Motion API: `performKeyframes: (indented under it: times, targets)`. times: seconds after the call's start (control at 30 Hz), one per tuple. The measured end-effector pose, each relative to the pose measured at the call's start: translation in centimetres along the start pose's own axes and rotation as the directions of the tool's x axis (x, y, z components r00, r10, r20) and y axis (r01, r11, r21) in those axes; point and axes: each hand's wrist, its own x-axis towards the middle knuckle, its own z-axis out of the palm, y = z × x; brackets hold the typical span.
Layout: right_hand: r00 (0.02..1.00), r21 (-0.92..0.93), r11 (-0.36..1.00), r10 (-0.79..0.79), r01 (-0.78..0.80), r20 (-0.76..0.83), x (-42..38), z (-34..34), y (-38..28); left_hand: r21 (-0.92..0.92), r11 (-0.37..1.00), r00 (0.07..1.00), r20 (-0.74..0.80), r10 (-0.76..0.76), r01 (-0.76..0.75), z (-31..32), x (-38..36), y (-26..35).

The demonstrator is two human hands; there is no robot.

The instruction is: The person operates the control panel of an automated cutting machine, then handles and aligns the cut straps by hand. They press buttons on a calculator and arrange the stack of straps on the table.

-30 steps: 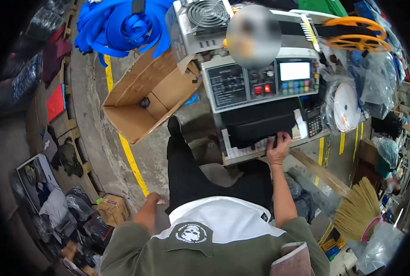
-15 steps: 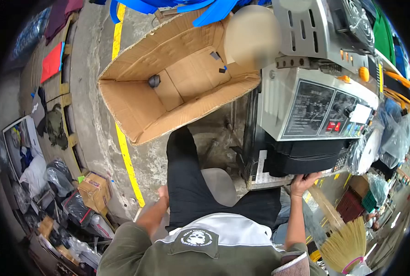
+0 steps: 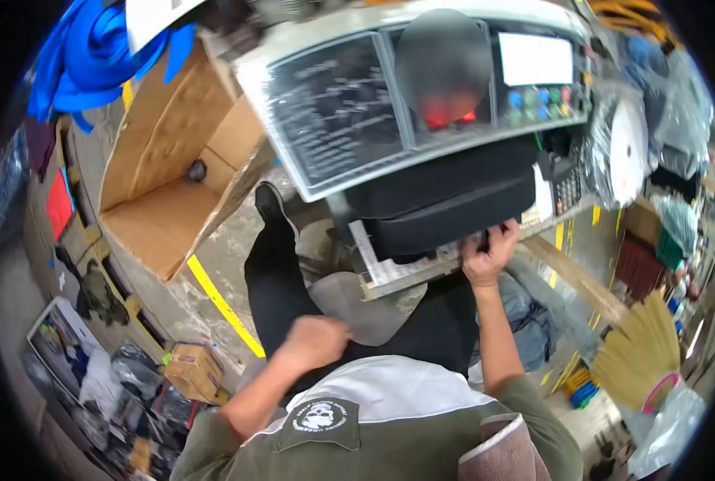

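Observation:
My right hand (image 3: 490, 255) is at the front edge of the machine's table (image 3: 397, 282), just below a folded black fabric-like piece (image 3: 453, 192). Its fingers are bent around a small dark thing too hidden to name. Over my lap, my left hand (image 3: 317, 341) is slightly blurred, its fingers curled in; whatever may be inside it is hidden. Beyond the black piece stands the machine's control panel (image 3: 333, 112), with a lit red switch (image 3: 445, 116) and several coloured buttons (image 3: 540, 104).
An open cardboard box (image 3: 157, 232) stands ahead on the left, a small dark lump (image 3: 197, 170) inside it. Blue straps (image 3: 93, 56) hang beyond it. At right are a plastic-wrapped roll (image 3: 618, 148), a wooden beam (image 3: 574, 276) and a straw broom (image 3: 642, 349).
My view has swung right and nearer the control panel. My left hand has come up from beside my thigh to over my lap. My right hand stays at the table edge, its fingers more bent.

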Motion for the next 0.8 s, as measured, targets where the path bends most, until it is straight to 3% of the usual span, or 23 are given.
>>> performKeyframes:
  times: [0.03,0.07,0.13,0.23,0.3,0.47,0.8]
  targets:
    - [0.999,-0.030,0.999,-0.037,0.036,-0.016,0.3,0.0,-0.2,0.012,0.994,0.991,0.075,0.108,-0.109,4.4,3.3,0.3]
    - [1.000,-0.031,0.999,-0.025,0.025,-0.011,0.2,-0.3,-0.5,-0.030,0.994,0.983,0.150,0.106,-0.103,8.2,6.8,0.7]
    - [1.000,-0.028,0.999,-0.021,0.021,-0.005,0.8,-0.3,-0.8,0.096,0.975,0.976,0.106,0.191,-0.201,16.4,12.3,0.3]
    - [1.000,0.004,1.000,0.007,-0.007,-0.029,1.3,-0.4,-1.2,0.239,0.961,0.950,0.306,0.064,-0.142,26.9,18.2,-3.1]
    - [0.999,0.015,1.000,0.018,-0.017,-0.046,1.4,-0.3,-1.2,0.211,0.977,0.978,0.197,-0.069,0.026,31.4,19.4,-7.1]
    - [0.998,0.024,0.999,0.040,-0.039,-0.041,1.9,-0.6,-1.0,0.268,0.947,0.949,0.210,-0.236,0.176,30.0,22.0,-9.3]
    - [0.997,0.057,0.997,0.062,-0.060,-0.049,2.5,-1.0,-1.2,0.342,0.937,0.928,0.321,-0.190,0.073,24.1,23.9,-8.5]
